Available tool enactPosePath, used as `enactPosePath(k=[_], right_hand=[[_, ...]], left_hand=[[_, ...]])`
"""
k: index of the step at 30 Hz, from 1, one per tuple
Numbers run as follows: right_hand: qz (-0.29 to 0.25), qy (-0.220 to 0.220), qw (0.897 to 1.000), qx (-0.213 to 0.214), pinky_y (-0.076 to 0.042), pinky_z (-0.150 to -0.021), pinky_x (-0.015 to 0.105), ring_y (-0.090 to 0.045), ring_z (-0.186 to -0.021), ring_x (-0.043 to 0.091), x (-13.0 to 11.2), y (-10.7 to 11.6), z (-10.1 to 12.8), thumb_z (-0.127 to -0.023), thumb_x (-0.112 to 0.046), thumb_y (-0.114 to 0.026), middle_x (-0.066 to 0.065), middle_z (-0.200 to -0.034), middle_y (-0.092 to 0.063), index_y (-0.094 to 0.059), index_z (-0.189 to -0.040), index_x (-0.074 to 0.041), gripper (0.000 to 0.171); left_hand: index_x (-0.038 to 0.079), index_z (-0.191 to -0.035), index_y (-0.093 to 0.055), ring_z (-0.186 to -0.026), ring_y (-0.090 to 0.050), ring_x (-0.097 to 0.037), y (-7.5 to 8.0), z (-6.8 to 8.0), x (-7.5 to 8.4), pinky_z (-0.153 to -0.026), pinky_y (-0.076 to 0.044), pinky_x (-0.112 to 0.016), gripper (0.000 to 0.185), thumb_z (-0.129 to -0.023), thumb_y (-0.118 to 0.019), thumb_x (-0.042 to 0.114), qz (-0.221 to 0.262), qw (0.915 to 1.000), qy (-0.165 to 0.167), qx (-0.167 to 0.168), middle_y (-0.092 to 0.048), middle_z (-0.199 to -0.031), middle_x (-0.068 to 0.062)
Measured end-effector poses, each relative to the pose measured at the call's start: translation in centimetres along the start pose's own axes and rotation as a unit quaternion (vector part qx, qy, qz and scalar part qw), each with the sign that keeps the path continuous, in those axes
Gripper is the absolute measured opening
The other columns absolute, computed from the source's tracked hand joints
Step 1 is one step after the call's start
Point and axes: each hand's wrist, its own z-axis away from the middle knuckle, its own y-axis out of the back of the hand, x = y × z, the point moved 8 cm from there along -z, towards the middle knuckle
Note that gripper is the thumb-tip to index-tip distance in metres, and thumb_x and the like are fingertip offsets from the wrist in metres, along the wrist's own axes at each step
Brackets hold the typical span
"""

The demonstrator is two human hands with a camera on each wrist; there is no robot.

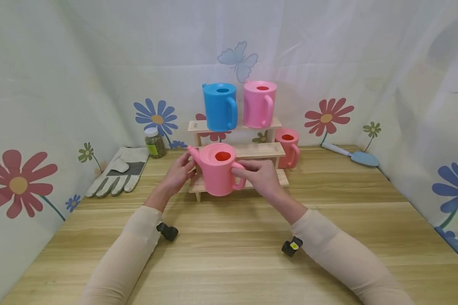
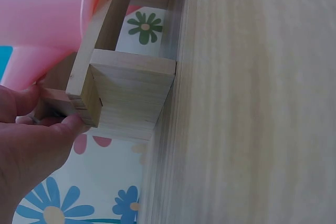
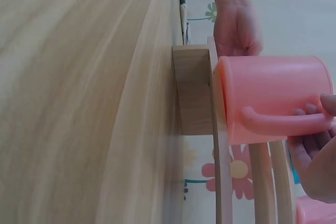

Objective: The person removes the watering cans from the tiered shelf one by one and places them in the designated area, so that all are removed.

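Observation:
A coral-pink watering can (image 1: 218, 173) stands upright at the front of the small wooden step shelf (image 1: 261, 150), its base at the lowest board. My right hand (image 1: 262, 176) grips its handle, thumb on top and fingers curled through, as the right wrist view shows. On the spout side, my left hand (image 1: 178, 173) has curled fingers at the spout, beside the shelf's left end. In the left wrist view one fingertip meets the spout (image 2: 31, 64) and another lies against the shelf corner. Part of the left fingers is hidden behind the can.
On the top board stand a blue watering can (image 1: 217, 111) and a pink watering can (image 1: 256, 108). Another coral can (image 1: 289, 148) is behind the shelf's right side. Work gloves (image 1: 120, 171) and a lidded jar (image 1: 154, 144) lie left; a small trowel (image 1: 362, 158) lies right.

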Motion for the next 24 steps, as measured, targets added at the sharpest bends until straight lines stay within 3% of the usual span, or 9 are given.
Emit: enactPosePath(k=[6, 14, 19, 24], right_hand=[[-0.039, -0.041, 0.998, 0.007, -0.048, -0.079, 0.034, -0.057, -0.094, 0.015, 0.9, -0.1, 0.0, -0.073, -0.04, -0.074, -0.007, -0.096, -0.067, -0.071, -0.102, -0.028, 0.031], [-0.049, -0.035, 0.998, 0.004, -0.047, -0.079, 0.037, -0.056, -0.094, 0.016, 0.7, -0.1, 0.1, -0.073, -0.036, -0.075, -0.005, -0.095, -0.067, -0.071, -0.102, -0.025, 0.032], [-0.068, -0.021, 0.997, -0.016, -0.048, -0.081, 0.035, -0.057, -0.095, 0.018, -0.6, 0.3, 0.2, -0.075, -0.032, -0.074, -0.001, -0.097, -0.067, -0.071, -0.104, -0.021, 0.031], [-0.082, -0.01, 0.997, -0.004, -0.049, -0.08, 0.034, -0.061, -0.093, 0.02, -2.8, 2.0, 0.3, -0.074, -0.03, -0.075, 0.002, -0.098, -0.067, -0.071, -0.104, -0.018, 0.033]], left_hand=[[0.018, -0.141, -0.032, -0.124, -0.035, -0.023, 0.0, 0.0, 0.0, -0.097, -0.035, -0.041, 0.045, -0.097, -0.041, 0.019, -0.006, 1.0, -0.001, 0.005, -0.032, -0.139, -0.007], [0.015, -0.142, -0.03, -0.126, -0.033, -0.025, -0.5, 0.5, 0.9, -0.099, -0.031, -0.043, 0.047, -0.097, -0.041, 0.018, 0.004, 1.0, 0.005, -0.005, -0.029, -0.142, -0.01], [0.012, -0.143, -0.028, -0.123, -0.035, -0.026, -1.0, 1.0, 1.7, -0.1, -0.029, -0.046, 0.047, -0.097, -0.04, 0.017, 0.003, 0.9998, 0.005, -0.019, -0.03, -0.14, -0.013], [0.014, -0.143, -0.029, -0.109, -0.04, -0.027, -0.9, 1.1, 1.6, -0.095, -0.032, -0.048, 0.046, -0.098, -0.039, 0.014, 0.002, 0.9998, 0.013, -0.013, -0.036, -0.129, -0.013]])
